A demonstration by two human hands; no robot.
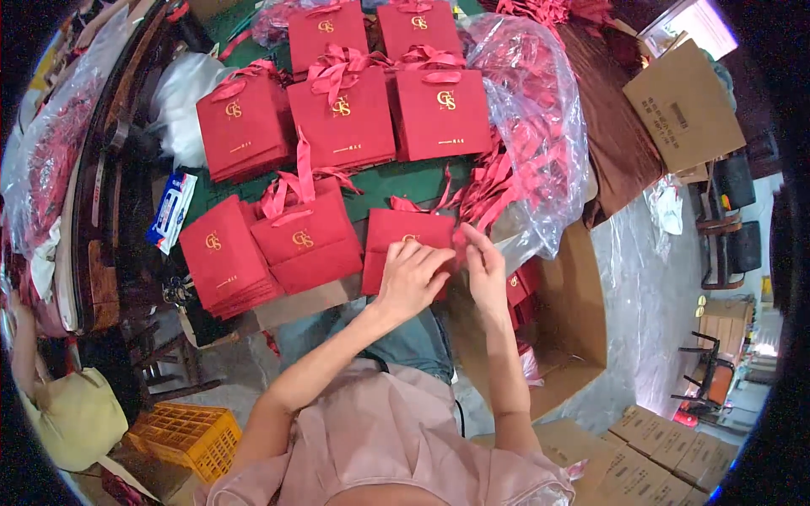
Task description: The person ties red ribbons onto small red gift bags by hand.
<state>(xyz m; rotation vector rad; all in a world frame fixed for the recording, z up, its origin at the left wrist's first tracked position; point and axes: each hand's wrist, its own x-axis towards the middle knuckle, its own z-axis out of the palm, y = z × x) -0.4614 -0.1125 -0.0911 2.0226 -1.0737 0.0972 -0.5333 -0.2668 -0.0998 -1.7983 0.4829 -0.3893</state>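
A red paper gift bag (390, 222) with a gold emblem lies at the table's near edge in front of me. My left hand (408, 277) rests over its lower right part, fingers bent and pinched toward the thumb; what they grip is hidden. Beside it, my right hand (485, 271) is raised at the bag's right edge, its fingers closed around a bit of red ribbon (460, 239). Just beyond the right hand, a bundle of loose red ribbons (489, 187) spills from a clear plastic bag (540, 93).
Stacks of red gift bags (341, 114) with ribbon handles cover the green table (380, 183); more stacks (221, 253) stand at the near left. An open cardboard box (567, 316) holding red bags is right of my legs. A yellow crate (190, 438) sits on the floor, lower left.
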